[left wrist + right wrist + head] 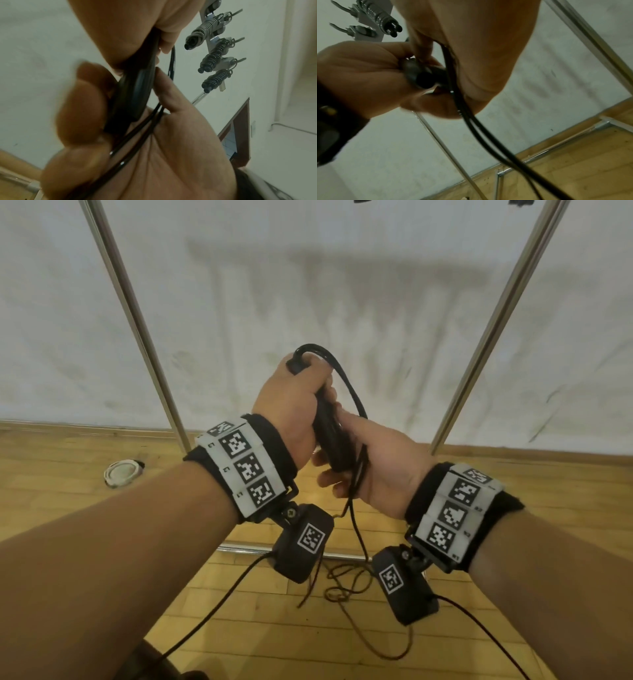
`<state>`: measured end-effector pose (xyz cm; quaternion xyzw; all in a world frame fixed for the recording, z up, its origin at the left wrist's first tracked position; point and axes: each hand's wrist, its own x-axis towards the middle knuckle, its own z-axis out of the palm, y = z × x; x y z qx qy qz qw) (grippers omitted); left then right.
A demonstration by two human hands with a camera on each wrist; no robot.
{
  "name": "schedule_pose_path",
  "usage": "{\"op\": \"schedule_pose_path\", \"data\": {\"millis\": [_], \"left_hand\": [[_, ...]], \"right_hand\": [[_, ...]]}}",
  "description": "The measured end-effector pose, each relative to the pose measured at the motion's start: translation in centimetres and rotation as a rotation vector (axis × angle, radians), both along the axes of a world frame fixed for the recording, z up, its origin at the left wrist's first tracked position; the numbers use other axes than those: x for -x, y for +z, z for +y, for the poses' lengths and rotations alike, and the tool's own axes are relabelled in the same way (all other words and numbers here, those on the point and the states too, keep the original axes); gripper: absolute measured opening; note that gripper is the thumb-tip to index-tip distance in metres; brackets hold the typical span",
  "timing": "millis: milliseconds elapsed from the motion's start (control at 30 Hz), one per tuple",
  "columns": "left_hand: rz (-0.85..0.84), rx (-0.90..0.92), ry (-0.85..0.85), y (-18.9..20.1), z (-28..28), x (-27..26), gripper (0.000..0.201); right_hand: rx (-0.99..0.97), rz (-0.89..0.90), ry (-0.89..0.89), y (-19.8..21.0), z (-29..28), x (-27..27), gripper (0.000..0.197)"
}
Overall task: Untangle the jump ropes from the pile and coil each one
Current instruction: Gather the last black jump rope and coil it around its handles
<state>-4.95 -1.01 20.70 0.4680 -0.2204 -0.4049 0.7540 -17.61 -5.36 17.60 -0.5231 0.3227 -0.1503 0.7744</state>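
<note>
My left hand [301, 392] grips the two black handles [329, 436] of a black jump rope, held upright in front of me. The rope's cord [356, 402] arcs out of the handle tops, curves right and drops past my right hand [342, 470]. That hand curls round the handles' lower ends and two cord strands [137, 135]. In the right wrist view a handle's butt end [423, 79] shows between both hands, with the strands [479, 128] trailing toward the floor. A tangled brown rope [342, 587] lies on the floor below my hands.
A white cloth backdrop hangs behind slanted metal poles [137, 337], with a frame bar [246, 549] on the wooden floor. A white round object [121, 472] lies at the left. Several coiled ropes [214, 56] hang on a wall rack. Camera cables [212, 607] trail downward.
</note>
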Motion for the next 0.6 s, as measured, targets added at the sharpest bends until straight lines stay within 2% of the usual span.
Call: {"op": "schedule_pose_path", "data": {"millis": [133,200,267,333,400,467,533,600], "left_hand": [[-0.074,0.068,0.062,0.0,-0.1,-0.4,0.018],[-0.167,0.117,0.004,-0.3,0.1,-1.0,0.023],[-0.314,0.127,-0.107,-0.5,0.7,-1.9,0.027],[-0.570,0.015,-0.180,-0.4,1.6,-3.2,0.026],[-0.914,-0.192,-0.213,-0.1,2.6,-4.5,0.026],[-1.240,-0.422,-0.305,0.2,3.2,-5.0,0.037],[-1.478,-0.570,-0.408,0.3,3.4,-4.3,0.050],[-1.636,-0.631,-0.460,-0.2,3.2,-3.2,0.057]], "right_hand": [[0.001,0.025,-0.237,-0.3,-0.1,-0.7,0.054],[-0.011,0.007,-0.323,-0.1,-0.6,-0.8,0.057],[0.050,0.021,-0.378,0.3,-1.3,-0.4,0.050],[0.201,0.075,-0.365,0.7,-2.3,0.5,0.041],[0.421,0.186,-0.282,1.0,-3.1,1.4,0.039],[0.614,0.323,-0.197,1.0,-3.5,1.9,0.040],[0.716,0.415,-0.146,0.8,-3.4,1.9,0.043],[0.767,0.449,-0.092,0.7,-3.0,1.4,0.043]]}}
